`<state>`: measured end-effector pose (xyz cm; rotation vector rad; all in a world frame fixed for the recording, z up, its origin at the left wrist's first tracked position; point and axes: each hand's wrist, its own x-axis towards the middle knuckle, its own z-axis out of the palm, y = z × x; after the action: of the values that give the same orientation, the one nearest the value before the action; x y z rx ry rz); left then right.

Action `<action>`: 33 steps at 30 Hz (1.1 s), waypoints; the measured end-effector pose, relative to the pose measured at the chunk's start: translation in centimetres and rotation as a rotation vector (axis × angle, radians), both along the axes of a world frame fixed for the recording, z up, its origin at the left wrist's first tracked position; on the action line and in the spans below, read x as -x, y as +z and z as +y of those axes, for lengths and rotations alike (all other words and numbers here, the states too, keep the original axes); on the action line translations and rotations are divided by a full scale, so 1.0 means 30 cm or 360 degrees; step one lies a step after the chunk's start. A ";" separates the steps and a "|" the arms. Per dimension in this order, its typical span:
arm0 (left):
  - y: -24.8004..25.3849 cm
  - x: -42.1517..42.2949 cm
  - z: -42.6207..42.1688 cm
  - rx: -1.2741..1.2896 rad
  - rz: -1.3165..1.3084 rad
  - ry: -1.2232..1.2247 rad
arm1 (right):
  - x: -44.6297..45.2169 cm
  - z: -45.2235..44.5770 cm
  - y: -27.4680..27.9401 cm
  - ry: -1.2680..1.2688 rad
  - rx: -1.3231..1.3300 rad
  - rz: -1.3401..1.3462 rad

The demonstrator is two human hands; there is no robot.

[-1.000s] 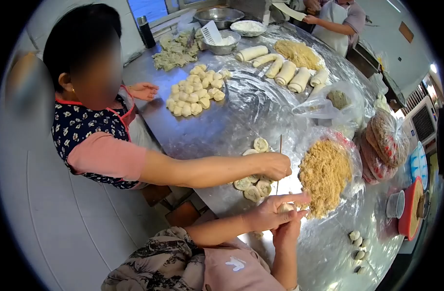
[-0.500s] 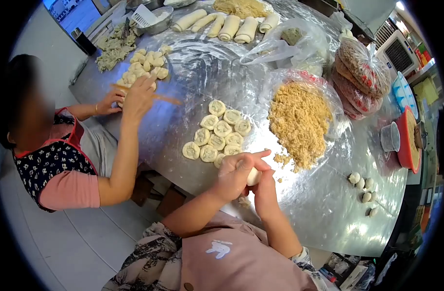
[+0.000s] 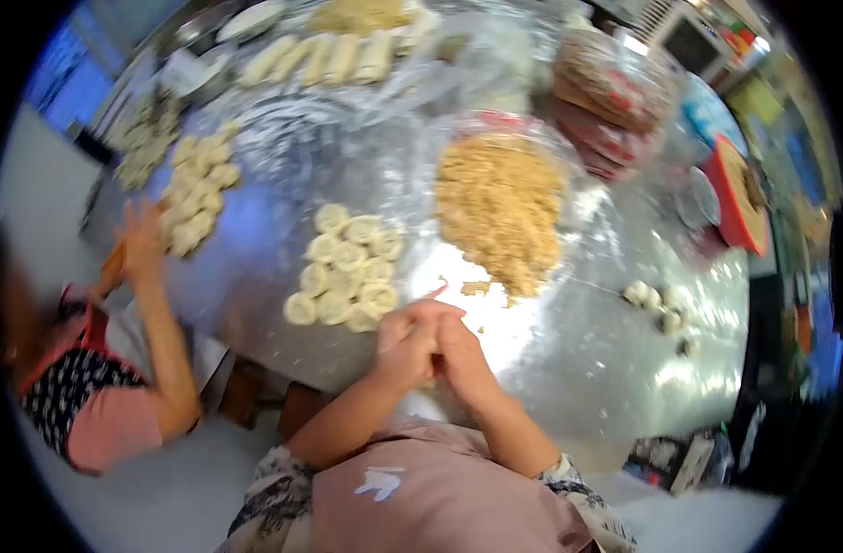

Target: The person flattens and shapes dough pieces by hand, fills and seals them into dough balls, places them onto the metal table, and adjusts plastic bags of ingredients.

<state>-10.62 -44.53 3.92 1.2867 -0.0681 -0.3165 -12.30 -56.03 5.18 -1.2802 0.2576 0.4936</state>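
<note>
Both of my hands are pressed together over the near edge of the metal table. My left hand (image 3: 405, 346) is closed against my right hand (image 3: 463, 358), fingers overlapping. The piece of dough seen between them a moment earlier is now hidden by the fingers. Just beyond my left hand lie several flattened dough rounds (image 3: 346, 256) with swirled middles, grouped in rows. A heap of crumbly yellow-brown filling (image 3: 500, 207) sits on plastic ahead of my right hand, with crumbs (image 3: 475, 288) spilled on the floured surface.
At left, a co-worker's hand (image 3: 143, 241) is near a rolling pin (image 3: 114, 265) and a pile of dough pieces (image 3: 199, 184). Rolled dough logs (image 3: 340, 61) line the back. Right are stacked filled bags (image 3: 610, 92), a plastic tub (image 3: 696, 197), a red basin (image 3: 737, 207) and small white balls (image 3: 650, 295).
My view has swung, shifting the table's contents left. My hands have closed together, covering the dough ball that showed between them. The co-worker's rolling pin has moved away from the dough pile.
</note>
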 end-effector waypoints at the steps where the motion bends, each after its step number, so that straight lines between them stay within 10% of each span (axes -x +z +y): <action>1: -0.003 0.006 -0.005 -0.0011 0.0026 -0.0081 | 0.005 -0.035 -0.028 -0.0016 -0.0158 -0.0097; 7: -0.069 -0.014 0.186 -0.0439 -0.0458 0.0677 | -0.031 -0.493 -0.100 -0.1283 -0.0441 -0.0136; 11: -0.050 -0.006 0.309 -0.1683 -0.0371 0.0979 | -0.031 -0.701 -0.017 -0.1556 -0.0425 -0.0676; 17: -0.223 0.047 0.419 -0.2200 -0.0494 0.0771 | -0.044 -0.587 -0.050 -0.1305 0.0387 -0.0428; 24: -0.104 0.076 0.372 -0.1592 -0.0076 0.0808 | -0.040 -0.301 -0.130 -0.0238 0.1954 -0.0919; 33: -0.064 0.078 0.352 0.0355 0.0464 0.0731 | -0.180 -0.161 -0.185 -0.0037 0.1990 -0.0805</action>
<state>-12.95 -33.97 2.00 0.9896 0.4243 -0.0934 -6.91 -60.85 -0.38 -2.5527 0.1366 -0.1001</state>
